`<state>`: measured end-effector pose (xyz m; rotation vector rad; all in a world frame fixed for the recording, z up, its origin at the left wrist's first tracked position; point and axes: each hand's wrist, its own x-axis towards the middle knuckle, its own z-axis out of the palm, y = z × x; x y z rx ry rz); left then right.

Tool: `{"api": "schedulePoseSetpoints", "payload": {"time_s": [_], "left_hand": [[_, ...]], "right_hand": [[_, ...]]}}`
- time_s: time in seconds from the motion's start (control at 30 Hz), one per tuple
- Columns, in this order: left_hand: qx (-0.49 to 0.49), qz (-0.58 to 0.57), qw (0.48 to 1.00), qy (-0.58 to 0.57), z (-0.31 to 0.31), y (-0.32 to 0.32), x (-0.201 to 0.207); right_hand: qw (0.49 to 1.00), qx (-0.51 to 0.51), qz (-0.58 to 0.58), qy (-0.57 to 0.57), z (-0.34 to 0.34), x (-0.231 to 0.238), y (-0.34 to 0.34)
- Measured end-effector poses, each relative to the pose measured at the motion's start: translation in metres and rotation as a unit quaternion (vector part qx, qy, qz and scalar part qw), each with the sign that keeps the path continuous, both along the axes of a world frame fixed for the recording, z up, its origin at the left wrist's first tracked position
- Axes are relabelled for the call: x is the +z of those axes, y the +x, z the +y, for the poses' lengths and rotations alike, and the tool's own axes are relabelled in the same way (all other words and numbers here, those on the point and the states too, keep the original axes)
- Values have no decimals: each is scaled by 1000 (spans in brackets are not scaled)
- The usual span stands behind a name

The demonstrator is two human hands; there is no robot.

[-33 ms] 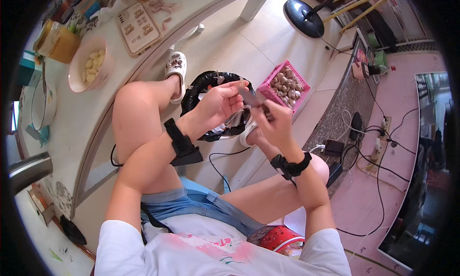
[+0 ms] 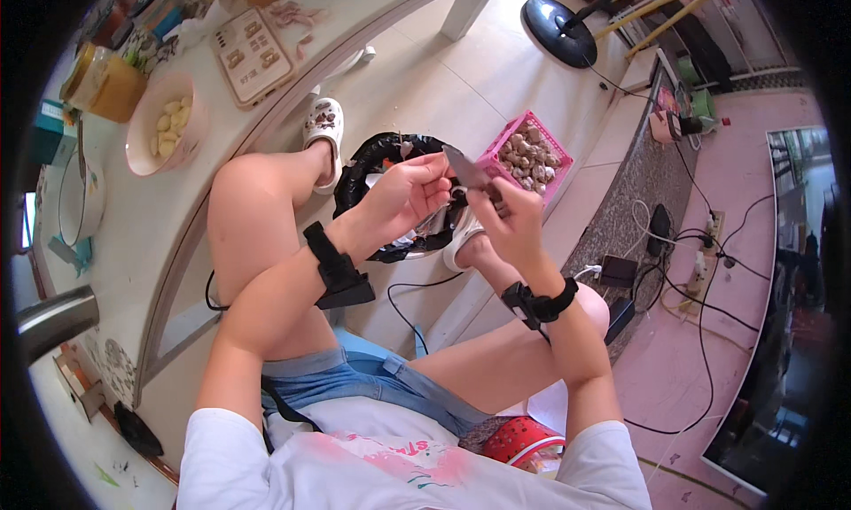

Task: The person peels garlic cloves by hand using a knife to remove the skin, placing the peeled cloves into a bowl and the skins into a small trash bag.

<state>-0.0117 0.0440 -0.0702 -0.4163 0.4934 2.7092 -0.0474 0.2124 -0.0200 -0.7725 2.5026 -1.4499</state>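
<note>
Head view: knife [image 2: 466, 171] blade, smeared by motion in the frame just before, now showed crisp and a little higher beside the left fingertips; both hands had otherwise scarcely shifted. Suggested the close handwork was mid-stroke, not finished. Right hand [image 2: 509, 216] was wrapped around the knife's handle. Left hand [image 2: 409, 193] had thumb and forefinger pinched near the blade; could not tell what, if anything, sat between them. Knife was above the right side of the black-lined bin [image 2: 353, 184], near the pink basket [image 2: 561, 179] of garlic bulbs [image 2: 530, 158]. Its long axis ran slantwise, tip toward upper left, handle toward lower right. Bowl [image 2: 136, 147] of pale cloves [image 2: 171, 124] stood on the table, well apart, unchanged.
</note>
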Motion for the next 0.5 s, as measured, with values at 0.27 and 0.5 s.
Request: {"api": "schedulePoseSetpoints", "payload": {"time_s": [0.27,0.5], "left_hand": [[-4,42,998,-52,7,3,3],[-7,59,997,-53,8,5,-4]], "right_hand": [[1000,5,15,-10,6,-5,-14],[999,4,30,-13,1,0,-12]]}}
